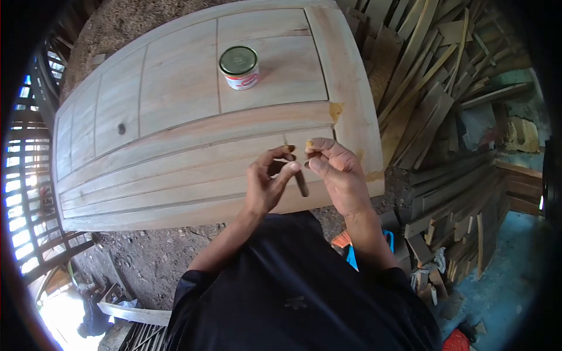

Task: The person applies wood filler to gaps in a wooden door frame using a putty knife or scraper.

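Observation:
Above the pale wooden door panel (175, 64), my two hands are close together. My left hand (266, 181) has its thumb and fingers curled around a thin dark stick-like tool (302, 185), whose kind I cannot make out; one end points down and to the right. My right hand (341, 175) is closed in a pinch just beside it, with a small yellowish dab of putty (309, 144) at the fingertips. Farther up on the panel stands a closed tin can (239, 68) with a green lid. Yellow putty patches (336, 111) mark the panel's right-hand joints.
Stacked wood offcuts (427, 76) crowd the right side. A small dark knot or hole (121, 128) shows on the panel's left. Bare soil (158, 251) lies below the near edge, and slatted wall (26, 181) borders the left.

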`<state>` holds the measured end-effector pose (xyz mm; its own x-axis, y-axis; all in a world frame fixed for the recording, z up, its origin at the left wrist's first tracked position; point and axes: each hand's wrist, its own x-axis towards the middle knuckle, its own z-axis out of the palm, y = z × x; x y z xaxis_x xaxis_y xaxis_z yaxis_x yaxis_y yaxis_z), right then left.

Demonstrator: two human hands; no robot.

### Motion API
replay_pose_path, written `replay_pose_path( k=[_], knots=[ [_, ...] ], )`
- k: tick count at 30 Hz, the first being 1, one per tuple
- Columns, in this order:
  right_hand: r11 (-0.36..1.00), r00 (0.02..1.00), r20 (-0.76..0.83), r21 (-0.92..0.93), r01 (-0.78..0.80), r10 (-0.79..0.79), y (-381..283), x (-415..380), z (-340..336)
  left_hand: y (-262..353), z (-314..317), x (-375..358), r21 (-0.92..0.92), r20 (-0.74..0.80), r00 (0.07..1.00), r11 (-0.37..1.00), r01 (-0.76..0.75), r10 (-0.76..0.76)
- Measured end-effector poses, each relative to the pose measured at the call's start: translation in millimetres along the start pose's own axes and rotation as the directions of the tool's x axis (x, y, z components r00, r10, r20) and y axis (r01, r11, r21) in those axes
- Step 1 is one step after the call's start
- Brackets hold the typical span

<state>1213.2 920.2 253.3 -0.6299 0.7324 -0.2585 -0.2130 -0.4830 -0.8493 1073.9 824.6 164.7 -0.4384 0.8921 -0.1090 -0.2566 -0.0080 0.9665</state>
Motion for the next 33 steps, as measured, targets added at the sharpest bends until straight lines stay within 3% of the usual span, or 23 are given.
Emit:
replay_pose_path(
  k=[1,3,5,8,10,11,13,14,16,19,22,28,32,33],
  knots=[
    [1.000,1.000,-0.012,-0.016,-0.011,0.011,-5.8,7.3,-12.2,-4.3,-0.8,-0.4,-0.001,-0.036,0.999,1.000,0.020,-0.020],
    [0.969,0.995,-0.015,-0.230,0.094,-0.100,-21.3,27.6,-45.0,-8.5,-5.5,-2.6,-0.089,-0.056,0.993,0.991,0.098,-0.103],
    [0.917,0.991,-0.004,-0.380,0.121,-0.133,-35.2,59.8,-86.7,-14.7,-11.3,-5.8,-0.033,-0.118,0.983,0.990,0.139,-0.142],
    [0.854,0.994,-0.056,-0.518,0.053,-0.096,-46.7,113.0,-136.4,-27.8,-19.7,-9.7,-0.025,-0.164,0.972,0.986,0.167,-0.169],
    [0.510,1.000,0.001,-0.860,0.015,-0.027,-39.1,149.4,-174.5,-30.3,-19.4,-9.3,-0.044,-0.208,0.955,0.978,0.205,-0.209],
    [0.515,1.000,0.001,-0.857,0.003,-0.005,-33.3,167.4,-190.7,-32.6,-18.8,-7.4,-0.057,-0.235,0.945,0.974,0.218,-0.226],
    [0.115,0.940,0.340,-0.933,0.341,-0.031,-20.5,196.6,-218.3,-39.3,-15.8,-4.2,-0.066,-0.265,0.931,0.968,0.242,-0.251],
    [0.125,0.941,0.337,-0.933,0.336,-0.016,-15.6,208.6,-226.5,-40.2,-13.4,-1.5,-0.062,-0.284,0.924,0.966,0.249,-0.257],
    [-0.037,0.889,0.457,-0.889,0.456,-0.011,-7.1,224.7,-240.5,-42.3,-9.8,3.7,-0.060,-0.307,0.911,0.960,0.272,-0.277],
    [-0.090,0.829,0.558,-0.824,0.559,0.037,-5.3,240.3,-243.5,-46.3,-4.2,11.1,-0.063,-0.331,0.904,0.962,0.264,-0.270],
    [-0.046,0.789,0.613,-0.788,0.614,0.038,-6.7,248.4,-244.1,-48.0,-1.2,15.4,-0.052,-0.348,0.895,0.959,0.280,-0.280],
    [0.096,0.759,0.648,-0.761,0.642,0.068,-7.8,254.7,-253.2,-53.9,-3.1,14.3,-0.038,-0.376,0.881,0.955,0.294,-0.286],
    [0.078,0.788,0.612,-0.791,0.607,0.072,-4.6,252.3,-249.1,-55.1,-1.9,15.0,-0.045,-0.380,0.878,0.954,0.296,-0.290],
    [0.052,0.758,0.645,-0.764,0.643,0.098,-6.0,253.0,-245.9,-54.7,-1.5,15.6,-0.044,-0.379,0.879,0.954,0.297,-0.291]
  ],
)
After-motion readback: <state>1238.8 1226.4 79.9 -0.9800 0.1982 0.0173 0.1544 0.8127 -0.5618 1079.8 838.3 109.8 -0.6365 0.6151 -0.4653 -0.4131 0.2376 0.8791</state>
